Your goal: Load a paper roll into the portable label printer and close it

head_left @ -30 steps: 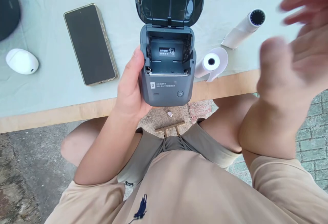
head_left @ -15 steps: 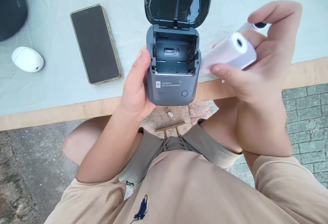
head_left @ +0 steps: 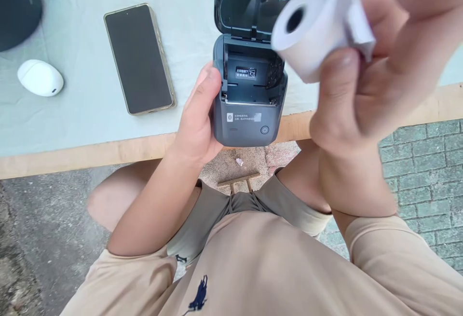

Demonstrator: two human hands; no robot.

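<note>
My left hand (head_left: 198,113) grips the left side of a dark grey label printer (head_left: 248,120) at the table's front edge. The printer's lid is swung up, and its paper bay shows no roll inside. Up and to the right of the bay, my right hand (head_left: 372,60) holds a white paper roll (head_left: 318,31) between thumb and fingers. The roll's round core hole faces left, and its loose paper end sticks out near my thumb. Part of the raised lid (head_left: 249,7) is hidden behind the roll.
To the left on the pale tablecloth (head_left: 87,84) lie a smartphone (head_left: 141,60) with a dark screen and a white oval case (head_left: 40,77). A black object (head_left: 18,12) stands in the far left corner. The table's wooden edge (head_left: 144,148) runs above my knees.
My right hand has lifted the paper roll closer to the camera and turned it, so its core hole now faces left. The printer has shifted slightly right in view.
</note>
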